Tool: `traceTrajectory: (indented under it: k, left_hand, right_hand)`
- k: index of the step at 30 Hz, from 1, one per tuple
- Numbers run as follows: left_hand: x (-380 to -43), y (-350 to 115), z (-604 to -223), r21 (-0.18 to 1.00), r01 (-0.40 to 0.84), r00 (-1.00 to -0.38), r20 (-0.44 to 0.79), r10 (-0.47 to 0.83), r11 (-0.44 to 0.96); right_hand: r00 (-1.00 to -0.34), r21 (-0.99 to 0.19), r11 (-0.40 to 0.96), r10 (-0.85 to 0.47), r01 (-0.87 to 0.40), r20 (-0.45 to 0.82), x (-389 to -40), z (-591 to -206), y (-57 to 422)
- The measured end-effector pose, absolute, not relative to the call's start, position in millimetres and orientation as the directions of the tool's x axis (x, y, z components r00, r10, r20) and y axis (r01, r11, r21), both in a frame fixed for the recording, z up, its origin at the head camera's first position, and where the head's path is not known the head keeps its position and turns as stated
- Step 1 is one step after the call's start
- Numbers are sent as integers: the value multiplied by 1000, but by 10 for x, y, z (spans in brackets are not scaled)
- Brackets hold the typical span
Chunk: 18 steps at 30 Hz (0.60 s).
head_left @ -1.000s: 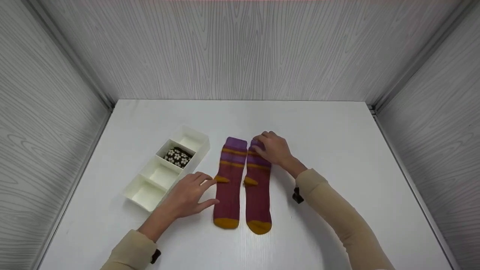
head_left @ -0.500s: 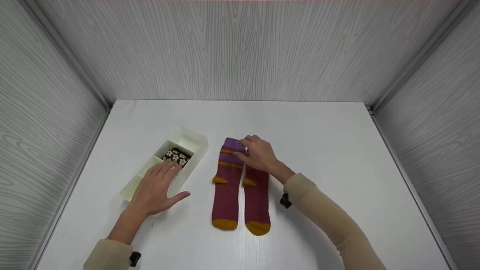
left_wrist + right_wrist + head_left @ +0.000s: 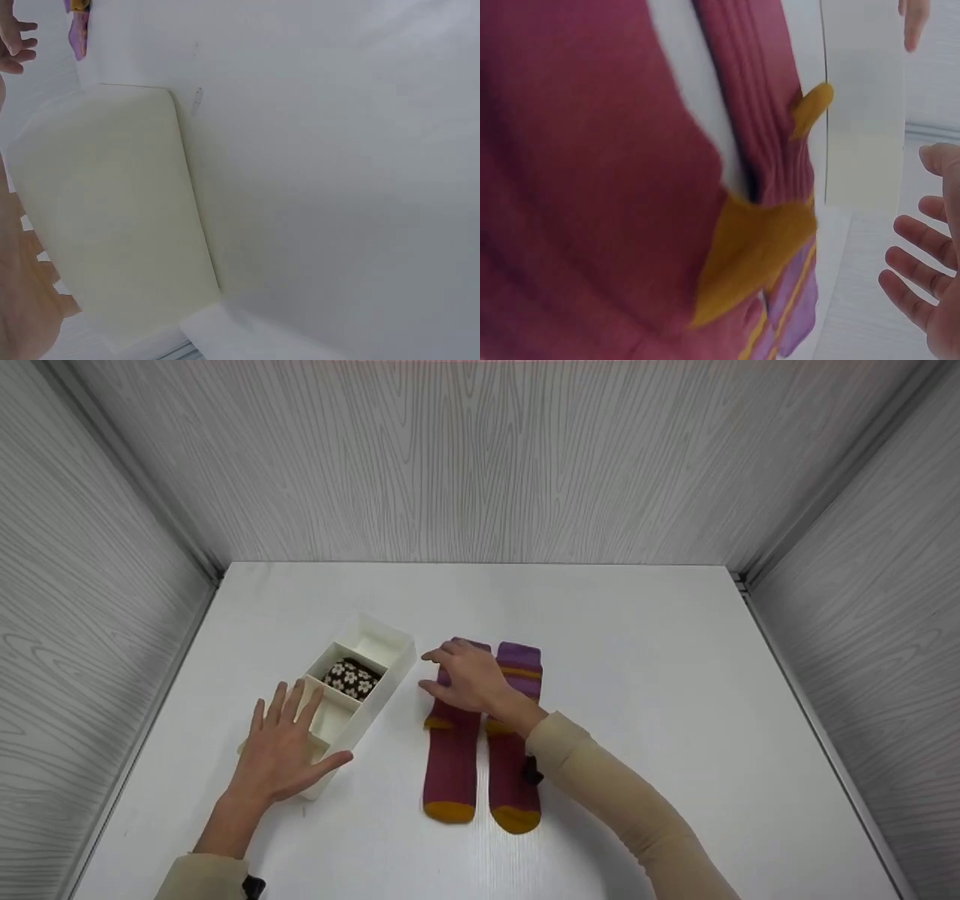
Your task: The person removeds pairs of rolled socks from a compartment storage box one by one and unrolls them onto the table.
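Observation:
Two maroon socks with purple striped cuffs and mustard heels and toes lie flat side by side. My right hand (image 3: 469, 679) is over the cuff of the left sock (image 3: 452, 765), hiding part of it, fingers loosely spread and holding nothing. Beneath my right forearm lies the right sock (image 3: 517, 660). My left hand (image 3: 277, 750), fingers spread wide, is over the near end of a white divided box (image 3: 386, 690). One of its compartments holds a folded black item with white flowers (image 3: 350, 678). The left wrist view shows the box's end wall (image 3: 112, 202) beside the fingers.
The white table (image 3: 637, 660) carries the box and socks. Grey wood-grain panels stand at the back (image 3: 480, 465), left (image 3: 97, 622) and right (image 3: 862, 585).
My left hand has moved left from beside the left sock to over the box, spreading its fingers. My right hand has moved left from the right sock's cuff to the left sock's cuff.

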<state>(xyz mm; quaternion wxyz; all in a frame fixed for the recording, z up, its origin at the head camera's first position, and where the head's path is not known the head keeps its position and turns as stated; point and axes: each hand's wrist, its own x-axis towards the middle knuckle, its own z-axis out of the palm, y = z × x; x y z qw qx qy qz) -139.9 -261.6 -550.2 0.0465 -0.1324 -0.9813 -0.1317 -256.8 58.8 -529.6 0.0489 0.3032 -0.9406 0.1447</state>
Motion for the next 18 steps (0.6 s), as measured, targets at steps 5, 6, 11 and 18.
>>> traceTrajectory:
  k: [5, 6, 11, 18]
  left_hand:
    - [-1389, -2637, -5542, 260, 242, -970, 94, 225, 935]
    - [-1386, -2638, -5544, 263, 238, -971, 88, 223, 935]
    - [-1388, -2644, -5557, 262, 225, -974, 73, 213, 939]
    - [-1397, -2636, -5548, 254, 219, -976, 62, 210, 942]
  right_hand:
    - [-785, -211, 756, -586, -619, 202, -2528, -5257, 403]
    - [-778, -205, 751, -593, -628, 210, -2523, -5251, 371]
    - [-765, -177, 746, -606, -642, 218, -2530, -5228, 206]
    - [-776, -116, 768, -614, -630, 146, -2563, -5192, 6]
